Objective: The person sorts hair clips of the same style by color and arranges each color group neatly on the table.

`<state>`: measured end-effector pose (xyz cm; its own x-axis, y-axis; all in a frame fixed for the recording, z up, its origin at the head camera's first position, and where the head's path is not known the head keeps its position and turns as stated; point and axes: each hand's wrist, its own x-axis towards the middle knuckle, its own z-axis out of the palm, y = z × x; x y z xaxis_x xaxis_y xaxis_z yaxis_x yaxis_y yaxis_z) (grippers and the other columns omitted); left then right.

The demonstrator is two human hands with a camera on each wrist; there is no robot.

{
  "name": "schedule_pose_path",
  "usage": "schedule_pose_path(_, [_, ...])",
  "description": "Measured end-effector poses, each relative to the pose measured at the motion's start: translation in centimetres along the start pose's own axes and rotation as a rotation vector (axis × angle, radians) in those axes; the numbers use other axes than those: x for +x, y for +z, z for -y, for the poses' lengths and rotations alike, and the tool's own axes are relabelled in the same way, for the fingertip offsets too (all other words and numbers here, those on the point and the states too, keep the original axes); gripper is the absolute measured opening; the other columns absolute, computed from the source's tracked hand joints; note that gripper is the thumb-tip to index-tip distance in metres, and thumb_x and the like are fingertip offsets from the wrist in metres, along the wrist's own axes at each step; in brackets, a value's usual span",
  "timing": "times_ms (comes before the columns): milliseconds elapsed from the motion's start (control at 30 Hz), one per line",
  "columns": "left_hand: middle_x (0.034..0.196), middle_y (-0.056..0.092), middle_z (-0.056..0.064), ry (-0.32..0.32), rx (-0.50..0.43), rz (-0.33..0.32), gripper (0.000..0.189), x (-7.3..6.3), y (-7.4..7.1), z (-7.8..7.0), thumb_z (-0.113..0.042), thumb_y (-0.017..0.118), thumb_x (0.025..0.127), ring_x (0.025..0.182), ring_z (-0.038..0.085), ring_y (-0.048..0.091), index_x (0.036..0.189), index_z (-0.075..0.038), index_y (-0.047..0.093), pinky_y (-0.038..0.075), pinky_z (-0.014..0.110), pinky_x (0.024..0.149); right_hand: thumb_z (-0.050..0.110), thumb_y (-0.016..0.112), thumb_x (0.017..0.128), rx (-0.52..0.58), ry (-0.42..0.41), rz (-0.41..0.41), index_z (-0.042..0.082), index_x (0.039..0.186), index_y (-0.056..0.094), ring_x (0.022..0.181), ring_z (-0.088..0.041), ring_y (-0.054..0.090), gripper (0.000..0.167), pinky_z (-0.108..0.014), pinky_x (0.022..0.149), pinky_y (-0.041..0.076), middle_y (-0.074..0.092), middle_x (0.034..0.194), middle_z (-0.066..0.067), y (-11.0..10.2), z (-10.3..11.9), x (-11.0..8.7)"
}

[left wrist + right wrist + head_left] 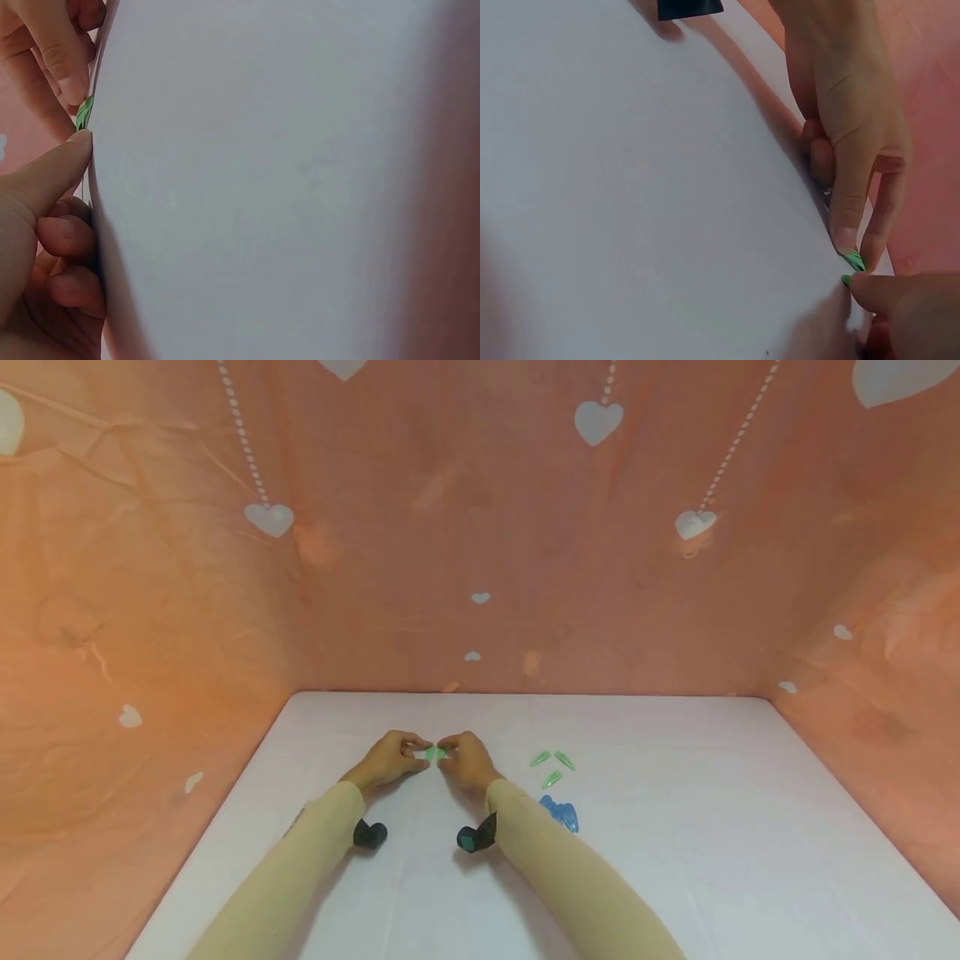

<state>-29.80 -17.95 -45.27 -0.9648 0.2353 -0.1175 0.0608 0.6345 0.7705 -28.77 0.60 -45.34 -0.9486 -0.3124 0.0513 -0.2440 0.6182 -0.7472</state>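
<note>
Green plastic (854, 260) sits between your left hand (392, 758) and right hand (468, 762), low over the far half of the table (735, 827). One piece or two meeting, can't tell; your grip hides most of it. Both hands pinch it, thumb to finger, one from each side, tips nearly meeting. To do this well: pinch lightly, edges only, so the middle stays visible. Hold both sides level; it probably flexes, and a hard squeeze could shoot it loose. Work close to the surface so a drop won't travel. Looks: small, thin, bright green, darker streaks in the wrist views. Right of your right hand, three loose clips (541, 758), also green, slim, teardrop-shaped, pointed at one end. Blue heap (561, 812) nearer you, beside your right sleeve (577, 877); mind that arm. Heart-print cloth (525, 552) behind.
</note>
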Motion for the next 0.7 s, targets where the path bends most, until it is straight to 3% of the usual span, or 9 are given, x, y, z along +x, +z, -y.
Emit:
schedule_pose_path(267, [0.068,0.053,-0.002,-0.042,0.011,-0.014,0.036,0.3,-0.1,-0.1,-0.011,0.075,0.09,0.064,0.011,0.047,0.125,-0.004,0.069,0.04,0.026,0.064,0.006,0.067,0.092,0.073,-0.025,0.007,0.001,0.134,0.062,0.119,-0.034,0.06,0.043,-0.048,0.104,0.048,0.063,0.129,-0.023,-0.3,-0.6,-0.1])
schedule_pose_path(400, [0.067,0.053,-0.003,-0.016,0.026,-0.015,0.036,0.5,-0.3,-0.3,-0.011,0.074,0.09,0.063,0.01,0.046,0.125,-0.004,0.069,0.039,0.026,0.064,0.01,0.066,0.095,0.144,-0.033,0.028,0.001,0.137,0.059,0.115,-0.032,0.06,0.043,-0.045,0.1,0.05,0.062,0.129,-0.022,-1.0,-0.9,-0.1])
schedule_pose_path(567, [0.066,0.051,-0.004,-0.019,0.015,-0.013,0.037,0.6,-0.1,-0.3,-0.011,0.074,0.091,0.062,0.01,0.045,0.127,-0.003,0.068,0.039,0.026,0.065,0.016,0.064,0.099,0.227,-0.028,0.079,0.002,0.137,0.059,0.11,-0.03,0.063,0.041,-0.038,0.089,0.054,0.059,0.133,-0.023,-2.3,-1.4,-0.4])
schedule_pose_path(700, [0.066,0.05,-0.004,-0.048,-0.02,0.0,0.038,0.6,0.3,-0.1,-0.011,0.073,0.091,0.062,0.01,0.045,0.128,-0.003,0.067,0.039,0.025,0.064,0.018,0.061,0.101,0.232,-0.044,0.132,0.002,0.137,0.058,0.103,-0.029,0.069,0.04,-0.032,0.079,0.056,0.057,0.136,-0.023,-3.7,-1.8,-1.2])
